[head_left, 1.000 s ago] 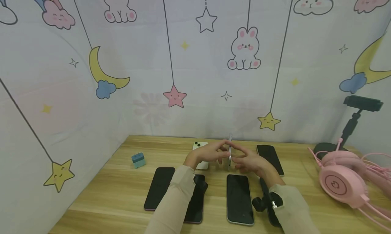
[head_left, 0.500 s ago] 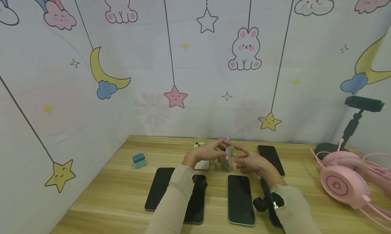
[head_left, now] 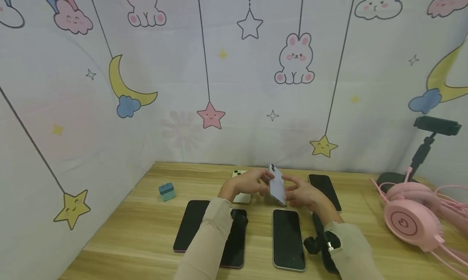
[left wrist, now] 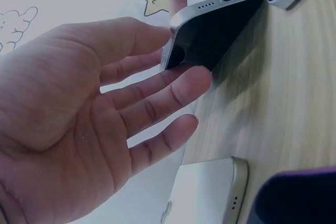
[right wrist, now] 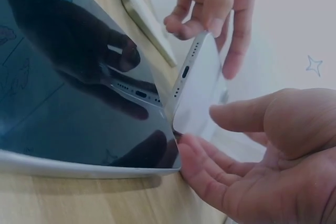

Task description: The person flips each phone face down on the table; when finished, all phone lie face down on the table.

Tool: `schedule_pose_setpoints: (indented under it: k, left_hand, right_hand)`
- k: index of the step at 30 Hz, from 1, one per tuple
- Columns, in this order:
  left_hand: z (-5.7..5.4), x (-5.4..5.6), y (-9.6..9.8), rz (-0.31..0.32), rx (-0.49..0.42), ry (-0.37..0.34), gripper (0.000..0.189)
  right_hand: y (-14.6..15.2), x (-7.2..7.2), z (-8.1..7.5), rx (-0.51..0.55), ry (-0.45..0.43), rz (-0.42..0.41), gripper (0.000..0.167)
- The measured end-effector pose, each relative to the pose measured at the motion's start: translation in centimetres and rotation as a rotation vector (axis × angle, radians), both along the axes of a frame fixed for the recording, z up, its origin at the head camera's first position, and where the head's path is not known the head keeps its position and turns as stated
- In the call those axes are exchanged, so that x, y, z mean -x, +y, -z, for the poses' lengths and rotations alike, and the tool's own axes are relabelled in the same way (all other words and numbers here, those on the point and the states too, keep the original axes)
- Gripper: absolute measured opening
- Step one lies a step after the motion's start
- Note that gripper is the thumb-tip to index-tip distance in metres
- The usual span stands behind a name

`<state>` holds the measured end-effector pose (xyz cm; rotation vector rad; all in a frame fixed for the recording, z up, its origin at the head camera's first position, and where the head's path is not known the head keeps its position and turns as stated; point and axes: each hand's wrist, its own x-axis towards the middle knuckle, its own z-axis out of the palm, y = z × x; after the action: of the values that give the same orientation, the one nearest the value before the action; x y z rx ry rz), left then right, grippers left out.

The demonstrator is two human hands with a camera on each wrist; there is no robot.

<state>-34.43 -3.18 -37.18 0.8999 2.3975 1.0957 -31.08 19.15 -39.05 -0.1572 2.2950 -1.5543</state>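
1. Looking from the head view, six phones show. One lilac phone (head_left: pixel 277 184) is held above the wooden table (head_left: pixel 146 227) between the left hand (head_left: pixel 248 182) and the right hand (head_left: pixel 303 194); the left fingertips pinch its upper edge, and the right hand's fingers support it from the other side. Three dark phones lie face up in the near row, the middle one (head_left: pixel 288 239) just below the hands. One white phone (head_left: pixel 239 186) lies face down behind the left hand, and one dark phone (head_left: pixel 325 190) lies beyond the right hand. There are also one teal charger (head_left: pixel 166 191), one pink headset (head_left: pixel 407 221) and one black stand (head_left: pixel 425 150). Half a second ago the held phone stood edge-on to the camera as a thin line; now it is tilted, showing its pale back and camera corner at the top.

2. From the left wrist view, the left hand (left wrist: pixel 79 129) is spread, its fingers nearly straight, with fingertips against the held phone (left wrist: pixel 215 30). Its dark screen faces down toward the table, and its silver bottom edge shows a port and speaker holes. The white phone (left wrist: pixel 210 192) lies below.

3. From the right wrist view, the right hand (right wrist: pixel 252 161) is loosely cupped, fingers and thumb bracketing the phone (right wrist: pixel 202 87); the left fingers grip its top. A dark phone (right wrist: pixel 79 87) lies flat alongside.
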Motion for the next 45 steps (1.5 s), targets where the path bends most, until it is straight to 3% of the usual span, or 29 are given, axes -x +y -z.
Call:
schedule_pose_setpoints:
  k: [5, 21, 28, 45]
  left_hand:
    - [0.0, -0.1, 0.4, 0.007, 0.037, 0.026, 0.047]
    - [0.4, -0.4, 1.5, 0.044, 0.183, 0.004, 0.055]
    - [0.2, -0.6, 1.4, 0.012, 0.188, -0.031, 0.056]
    - [0.1, -0.4, 1.4, 0.029, 0.185, -0.048, 0.049]
  right_hand:
    - [0.4, 0.0, -0.1, -0.043, 0.02, 0.017, 0.063]
    - [1.3, 0.2, -0.1, -0.124, 0.022, 0.034, 0.054]
    - [1.5, 0.4, -0.2, -0.116, 0.013, 0.049, 0.052]
    - [1.6, 0.3, -0.2, -0.11, 0.015, 0.077, 0.05]
